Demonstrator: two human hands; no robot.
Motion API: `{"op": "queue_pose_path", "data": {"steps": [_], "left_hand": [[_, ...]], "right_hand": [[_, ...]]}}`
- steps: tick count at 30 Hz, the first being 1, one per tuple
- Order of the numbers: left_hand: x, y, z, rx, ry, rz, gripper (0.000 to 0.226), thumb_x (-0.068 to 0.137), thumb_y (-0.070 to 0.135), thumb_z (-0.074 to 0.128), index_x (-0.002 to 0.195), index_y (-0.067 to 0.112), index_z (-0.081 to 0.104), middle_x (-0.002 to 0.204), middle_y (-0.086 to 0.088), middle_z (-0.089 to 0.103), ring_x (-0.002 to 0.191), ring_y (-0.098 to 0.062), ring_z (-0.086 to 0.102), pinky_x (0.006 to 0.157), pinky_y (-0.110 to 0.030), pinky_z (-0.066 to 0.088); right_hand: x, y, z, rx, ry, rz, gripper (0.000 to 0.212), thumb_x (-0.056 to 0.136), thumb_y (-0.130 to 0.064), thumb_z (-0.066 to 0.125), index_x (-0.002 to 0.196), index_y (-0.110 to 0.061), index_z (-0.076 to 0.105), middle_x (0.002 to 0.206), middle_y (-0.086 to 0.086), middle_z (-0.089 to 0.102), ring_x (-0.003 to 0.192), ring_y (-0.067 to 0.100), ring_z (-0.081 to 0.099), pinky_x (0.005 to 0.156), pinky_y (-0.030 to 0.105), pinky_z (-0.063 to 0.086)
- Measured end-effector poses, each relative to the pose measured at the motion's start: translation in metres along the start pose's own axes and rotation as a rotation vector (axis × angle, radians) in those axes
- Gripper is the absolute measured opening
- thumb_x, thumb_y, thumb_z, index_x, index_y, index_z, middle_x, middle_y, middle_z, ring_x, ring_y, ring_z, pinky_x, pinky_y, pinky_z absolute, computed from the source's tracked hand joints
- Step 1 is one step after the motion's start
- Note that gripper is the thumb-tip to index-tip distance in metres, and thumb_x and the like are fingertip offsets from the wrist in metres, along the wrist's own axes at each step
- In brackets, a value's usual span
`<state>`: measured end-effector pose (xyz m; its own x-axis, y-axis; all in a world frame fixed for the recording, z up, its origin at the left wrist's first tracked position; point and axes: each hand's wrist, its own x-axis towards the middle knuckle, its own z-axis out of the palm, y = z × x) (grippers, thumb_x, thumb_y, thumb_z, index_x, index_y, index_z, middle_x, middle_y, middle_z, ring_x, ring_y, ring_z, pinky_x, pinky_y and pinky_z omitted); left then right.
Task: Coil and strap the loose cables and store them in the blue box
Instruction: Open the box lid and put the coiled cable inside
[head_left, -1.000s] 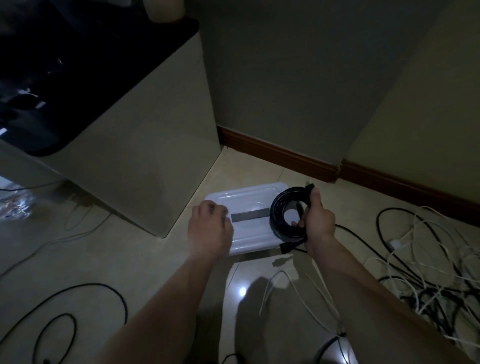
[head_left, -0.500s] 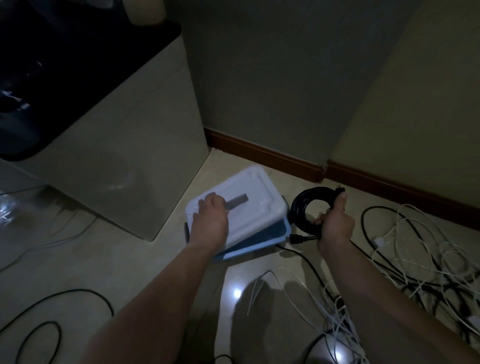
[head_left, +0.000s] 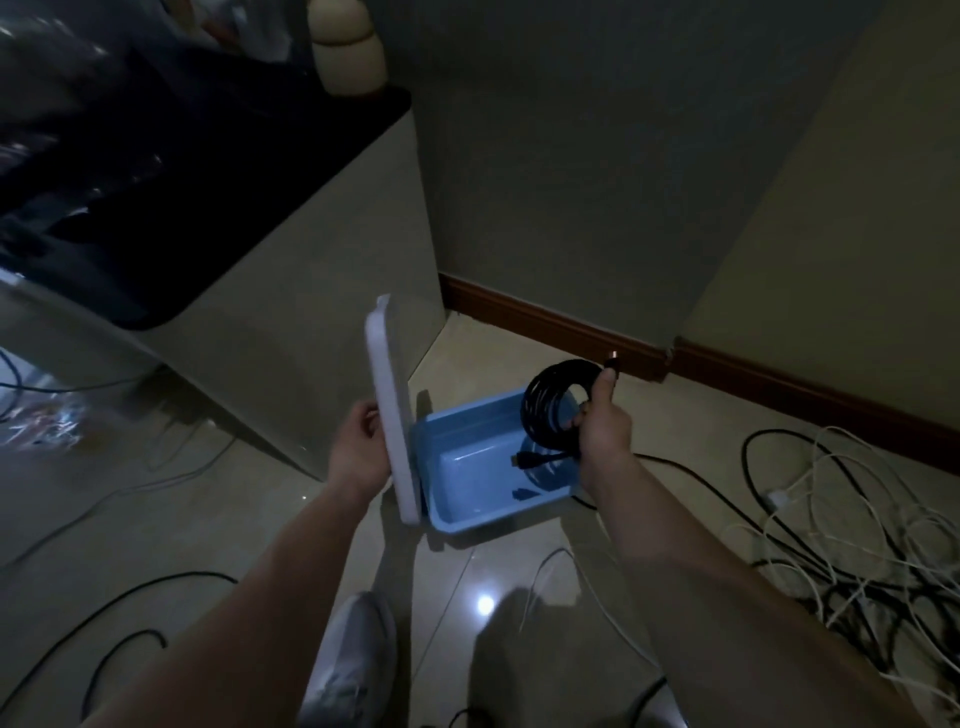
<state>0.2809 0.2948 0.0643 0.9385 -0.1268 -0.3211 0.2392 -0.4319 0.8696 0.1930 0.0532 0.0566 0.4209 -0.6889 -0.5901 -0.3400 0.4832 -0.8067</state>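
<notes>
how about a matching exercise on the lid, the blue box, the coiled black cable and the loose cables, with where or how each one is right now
Things
1. white lid
2. blue box
3. coiled black cable
4. loose cables

Places or states
a. gripped by the right hand, over the box
b. in a tangle on the floor at the right
c. standing on edge, held by the left hand
d. open on the floor

Pairs: 1-c, 2-d, 3-a, 4-b
</notes>
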Motion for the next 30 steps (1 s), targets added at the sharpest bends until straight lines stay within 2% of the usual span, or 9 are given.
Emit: {"op": "queue_pose_path", "data": {"steps": [2,4,6,9,12,17,21,27,30], "left_hand": [[0.000,-0.006,-0.007,-0.057,0.000,-0.033,0.020,0.096,0.012,0.062,0.110,0.026,0.057,0.097,-0.006,0.066,0.090,-0.024,0.068,0.066,-0.033,0.057],[0.001,-0.010,-0.013,-0.094,0.002,-0.058,0.021,0.095,0.012,0.064,0.112,0.024,0.060,0.099,-0.008,0.068,0.091,-0.027,0.069,0.070,-0.039,0.060],[0.003,-0.014,-0.017,-0.102,0.000,-0.051,0.018,0.093,0.014,0.065,0.103,0.029,0.061,0.100,-0.007,0.068,0.093,-0.028,0.069,0.081,-0.049,0.059],[0.006,-0.015,-0.018,-0.090,-0.012,-0.030,0.019,0.094,0.016,0.065,0.097,0.034,0.060,0.097,-0.004,0.069,0.092,-0.024,0.069,0.083,-0.050,0.059],[0.009,-0.016,-0.017,-0.092,-0.026,-0.025,0.021,0.095,0.018,0.063,0.100,0.037,0.059,0.099,-0.001,0.069,0.092,-0.021,0.069,0.082,-0.046,0.059],[0.016,-0.016,-0.016,-0.094,-0.035,-0.032,0.018,0.097,0.018,0.061,0.108,0.033,0.061,0.098,-0.002,0.070,0.092,-0.022,0.069,0.081,-0.044,0.059],[0.017,-0.019,-0.017,-0.107,-0.012,-0.042,0.014,0.096,0.020,0.063,0.105,0.031,0.063,0.092,0.000,0.072,0.087,-0.019,0.071,0.076,-0.039,0.059],[0.020,-0.021,-0.018,-0.088,-0.025,-0.034,0.020,0.097,0.020,0.061,0.116,0.026,0.061,0.096,0.002,0.070,0.089,-0.015,0.069,0.072,-0.032,0.056],[0.020,-0.019,-0.016,-0.090,-0.017,-0.035,0.020,0.098,0.020,0.059,0.116,0.028,0.060,0.097,0.003,0.069,0.090,-0.013,0.067,0.067,-0.027,0.052]], "right_hand": [[-0.001,0.013,0.013,-0.078,0.029,0.032,0.072,0.095,-0.072,0.035,0.101,-0.007,0.064,0.097,0.015,0.066,0.097,0.034,0.064,0.088,0.044,0.053],[-0.002,0.025,0.025,-0.218,0.078,0.056,0.082,0.096,-0.072,0.032,0.126,-0.001,0.060,0.110,0.019,0.067,0.093,0.033,0.062,0.079,0.039,0.050],[-0.001,0.037,0.035,-0.407,0.081,0.054,0.085,0.097,-0.070,0.027,0.121,0.003,0.062,0.102,0.019,0.067,0.079,0.029,0.057,0.067,0.035,0.045],[0.001,0.053,0.050,-0.589,0.000,0.064,0.085,0.099,-0.068,0.023,0.123,0.003,0.062,0.120,0.022,0.065,0.100,0.033,0.061,0.086,0.040,0.050],[-0.001,0.062,0.064,-0.879,-0.015,0.024,0.085,0.098,-0.071,0.016,0.126,-0.006,0.063,0.132,0.020,0.059,0.118,0.036,0.054,0.105,0.047,0.040],[0.003,0.069,0.075,-1.272,-0.108,-0.039,0.084,0.096,-0.070,0.006,0.129,-0.018,0.064,0.140,0.013,0.055,0.129,0.033,0.044,0.109,0.053,0.023],[0.010,0.072,0.066,-1.528,-0.191,-0.124,0.059,0.102,-0.056,0.019,0.137,-0.027,0.056,0.138,0.013,0.056,0.129,0.034,0.045,0.112,0.058,0.019],[0.025,0.065,0.061,-1.586,-0.403,-0.089,0.073,0.096,-0.072,0.024,0.142,-0.023,0.053,0.148,0.013,0.050,0.135,0.034,0.043,0.115,0.052,0.027],[0.028,0.059,0.060,-1.670,-0.457,-0.110,0.067,0.097,-0.065,0.029,0.144,-0.022,0.051,0.150,0.012,0.046,0.136,0.034,0.042,0.115,0.050,0.030]]}}
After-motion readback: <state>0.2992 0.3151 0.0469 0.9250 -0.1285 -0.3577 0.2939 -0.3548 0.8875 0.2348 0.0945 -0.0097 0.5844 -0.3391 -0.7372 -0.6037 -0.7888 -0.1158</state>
